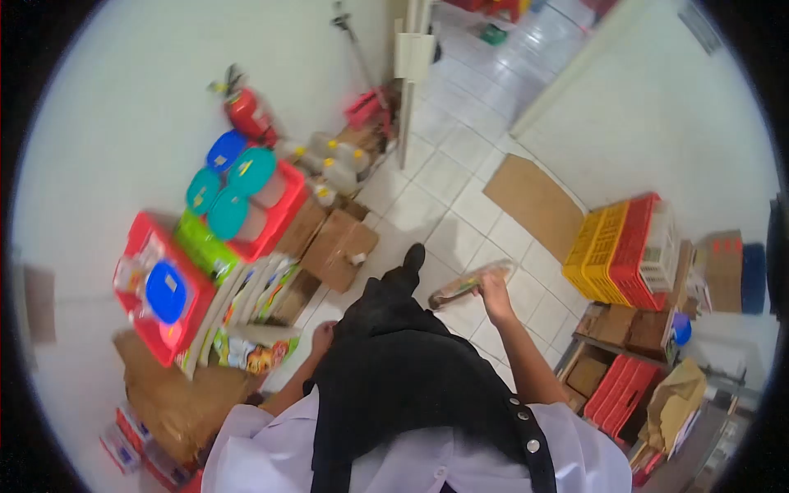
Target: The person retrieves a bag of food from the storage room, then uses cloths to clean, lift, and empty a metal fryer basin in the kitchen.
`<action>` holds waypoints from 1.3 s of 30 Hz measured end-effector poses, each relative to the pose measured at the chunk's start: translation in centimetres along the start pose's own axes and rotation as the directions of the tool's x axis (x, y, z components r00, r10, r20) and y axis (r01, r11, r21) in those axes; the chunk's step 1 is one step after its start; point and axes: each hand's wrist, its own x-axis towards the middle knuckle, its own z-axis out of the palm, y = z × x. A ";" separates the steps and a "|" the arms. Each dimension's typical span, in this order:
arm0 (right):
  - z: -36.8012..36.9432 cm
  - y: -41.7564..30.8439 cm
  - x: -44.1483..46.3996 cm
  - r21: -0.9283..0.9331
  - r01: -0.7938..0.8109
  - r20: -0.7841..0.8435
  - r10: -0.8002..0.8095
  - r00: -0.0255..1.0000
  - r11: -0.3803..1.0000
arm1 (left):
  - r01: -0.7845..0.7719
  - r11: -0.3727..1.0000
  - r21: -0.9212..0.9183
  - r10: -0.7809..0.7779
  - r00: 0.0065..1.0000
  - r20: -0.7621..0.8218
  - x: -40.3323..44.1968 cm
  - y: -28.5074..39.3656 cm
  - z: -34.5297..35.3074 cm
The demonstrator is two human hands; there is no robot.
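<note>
In the head view, my right hand (491, 293) is closed around one end of a long clear plastic package (460, 287) with brownish contents. What is inside is too blurred to name. The package is held out over the floor, to the right of my black shoe (414, 258). My left hand (324, 335) hangs low beside my black apron (394, 370), and its fingers are too small and partly hidden to make out. Nearest to it on the left are printed plastic sacks (256, 352).
At left, red crates (201, 320) hold tubs with teal lids (251, 170). Cardboard boxes (341, 246) and jugs with yellow caps (339, 174) stand by the wall below a fire extinguisher (251, 115). At right are stacked yellow crates (588, 255) and shelves. A doorway lies ahead, beside flat cardboard (534, 201).
</note>
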 end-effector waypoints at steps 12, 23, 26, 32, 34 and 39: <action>-19.7 -29.1 22.1 0.205 -0.022 0.056 0.011 0.998 0.979 | 0.406 0.753 -0.518 0.272 0.524 0.807 28.0 60.1 21.3; -34.5 -25.8 41.8 0.048 -0.112 -0.477 0.121 0.871 0.993 | -0.388 0.914 -0.119 0.390 0.758 0.522 31.5 92.8 30.3; -35.5 -28.9 52.5 -0.227 -0.311 -0.429 0.192 0.883 0.923 | -0.379 0.924 -0.055 0.375 0.867 0.329 38.1 93.3 32.2; -37.9 -44.0 75.4 -0.334 -0.021 -0.013 0.018 1.000 0.942 | -0.268 0.913 -0.309 0.257 0.963 -0.076 48.1 102.9 30.3; -37.8 -52.5 80.0 -0.239 0.200 0.235 -0.143 0.961 0.950 | -0.324 0.780 -0.535 0.267 0.946 -0.182 51.6 106.9 30.1; -34.2 -62.2 96.3 -0.406 0.559 0.552 -0.293 0.781 0.723 | -0.193 0.679 -0.708 0.160 0.981 -0.114 57.8 116.3 30.0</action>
